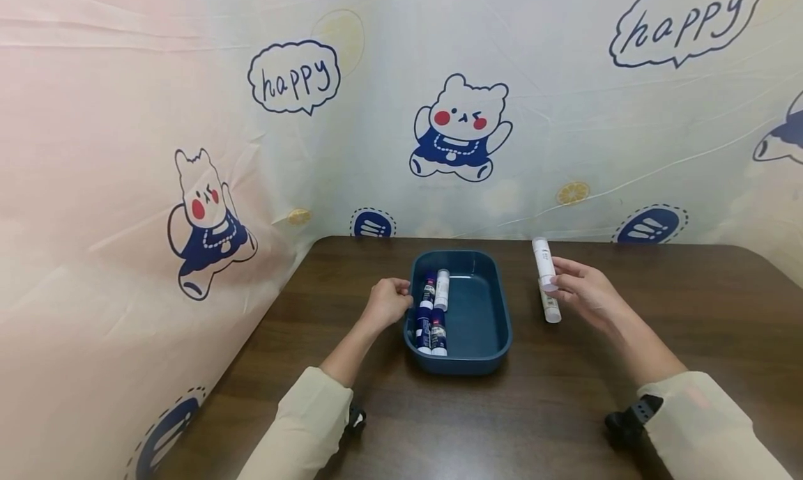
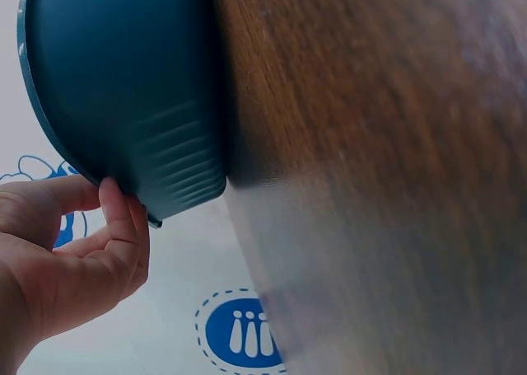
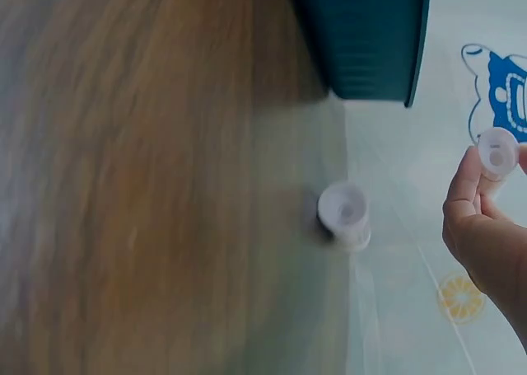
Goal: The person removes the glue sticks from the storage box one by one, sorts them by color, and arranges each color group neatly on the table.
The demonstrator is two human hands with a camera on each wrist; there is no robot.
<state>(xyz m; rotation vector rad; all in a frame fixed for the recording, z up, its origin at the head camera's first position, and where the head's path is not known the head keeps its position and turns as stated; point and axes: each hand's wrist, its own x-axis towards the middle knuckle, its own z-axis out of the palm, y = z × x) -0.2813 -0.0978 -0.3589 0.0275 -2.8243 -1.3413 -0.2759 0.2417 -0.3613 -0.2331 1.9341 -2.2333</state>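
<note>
A dark teal bin [image 1: 469, 367] stands on the table with dark blue glue sticks [image 1: 424, 330] and a white glue stick [image 1: 442, 290] along its left side. My left hand [image 1: 387, 303] is at its left rim, the fingers pinching the edge in the left wrist view. To the right of the bin, my right hand [image 1: 586, 293] holds another white glue stick [image 1: 543, 264] by its lower part, raised and tilted. Below that one, a further white glue stick [image 1: 551, 306] lies on the table; the raised stick overlaps its far end in the head view.
The brown wooden table [image 1: 433, 424] runs back to a pale printed cloth [image 1: 376, 152] hanging behind it and along the left. Dark bands [image 1: 633, 419] sit at both sleeve cuffs.
</note>
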